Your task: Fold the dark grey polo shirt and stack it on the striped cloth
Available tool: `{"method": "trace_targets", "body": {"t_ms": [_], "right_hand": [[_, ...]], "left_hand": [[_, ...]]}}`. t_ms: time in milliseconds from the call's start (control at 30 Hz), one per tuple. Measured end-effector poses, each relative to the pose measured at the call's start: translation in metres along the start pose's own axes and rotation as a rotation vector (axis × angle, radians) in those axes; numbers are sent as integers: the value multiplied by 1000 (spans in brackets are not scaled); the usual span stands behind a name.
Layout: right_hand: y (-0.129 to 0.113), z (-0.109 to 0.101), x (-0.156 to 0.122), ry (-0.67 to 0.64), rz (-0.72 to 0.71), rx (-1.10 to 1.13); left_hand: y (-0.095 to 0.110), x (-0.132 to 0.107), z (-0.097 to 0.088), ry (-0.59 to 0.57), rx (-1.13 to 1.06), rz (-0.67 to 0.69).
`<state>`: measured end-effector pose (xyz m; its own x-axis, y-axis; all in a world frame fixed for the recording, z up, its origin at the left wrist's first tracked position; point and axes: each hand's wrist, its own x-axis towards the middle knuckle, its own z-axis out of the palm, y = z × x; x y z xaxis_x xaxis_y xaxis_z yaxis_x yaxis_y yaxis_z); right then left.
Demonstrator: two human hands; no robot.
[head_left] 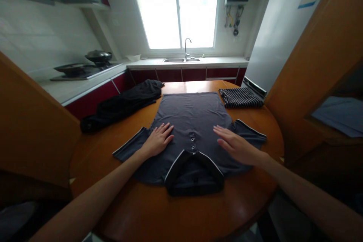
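Observation:
A dark grey polo shirt point(193, 117) lies spread face up on the table, its collar point(195, 189) toward me and its hem at the far side. White piping edges the black collar and both short sleeves, and buttons show along the placket. My left hand point(159, 139) rests flat on the shirt near the left sleeve, fingers stretched out. Over the right side of the shirt is my right hand point(238, 145), fingers extended and tilted on edge; whether it touches the cloth I cannot tell. Neither hand holds anything.
The round wooden table point(181, 219) carries a crumpled black garment point(127, 100) at the far left. A folded black-and-white striped cloth point(241, 97) lies at the far right. Wooden chair backs point(31, 121) flank the table. Beyond are a stove point(87, 71) and sink point(174, 60).

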<state>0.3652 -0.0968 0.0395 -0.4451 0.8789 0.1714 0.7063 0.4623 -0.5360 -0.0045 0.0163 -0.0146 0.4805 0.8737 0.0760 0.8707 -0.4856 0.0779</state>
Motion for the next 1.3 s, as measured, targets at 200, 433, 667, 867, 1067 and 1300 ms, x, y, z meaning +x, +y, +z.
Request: {"method": "trace_targets", "body": {"t_ms": [200,433,667,867,1067,1300], "right_hand": [[33,48,121,60,187,-182],[116,27,127,22,549,-400],[100,37,168,60,365,-422],[111,45,199,-85,199,-372],[161,20,212,52,463,-451],[135,51,275,-80,133,-376]], "left_hand": [[2,-1,-4,-21,14,-2],[-5,-4,-1,-34,18,11],[14,65,-4,-80,-94,50],[-26,136,1,-64,-43,-44],[-81,162,-8,-37,12,-262],[0,225,17,-67,-97,191]]}}
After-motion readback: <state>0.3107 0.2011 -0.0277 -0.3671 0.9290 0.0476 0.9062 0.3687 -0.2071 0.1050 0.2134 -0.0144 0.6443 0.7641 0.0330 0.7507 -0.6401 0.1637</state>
